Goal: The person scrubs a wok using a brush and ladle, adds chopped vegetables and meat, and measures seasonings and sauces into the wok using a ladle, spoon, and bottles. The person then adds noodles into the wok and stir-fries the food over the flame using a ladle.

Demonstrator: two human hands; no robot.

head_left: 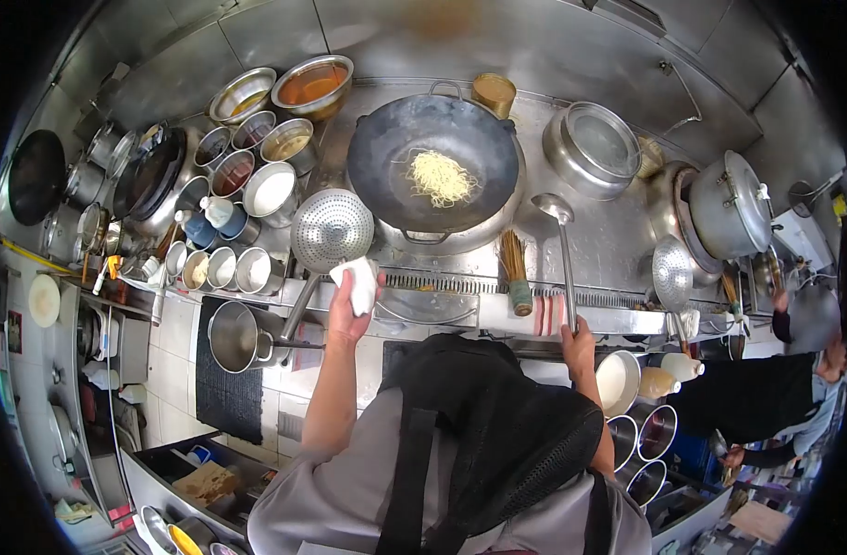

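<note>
My left hand point(344, 313) grips a folded white cloth point(359, 285), just below the bowl of a large perforated strainer point(332, 228). In my right hand point(579, 346) is the handle of a long metal ladle point(566, 250), its bowl lying to the right of the wok. Pale noodles point(440, 178) sit in a heap at the middle of the big dark wok point(383, 159), ahead of both hands. Between the wok and the ladle handle a bamboo brush point(513, 268) stands near the stove's front edge.
Several metal pots of sauces and seasonings point(273, 188) crowd the left of the stove. A lidded pot point(730, 205) and a wide steel pot point(597, 148) stand on the right. At the far right a co-worker point(747, 388) works nearby. A saucepan point(239, 338) is at lower left.
</note>
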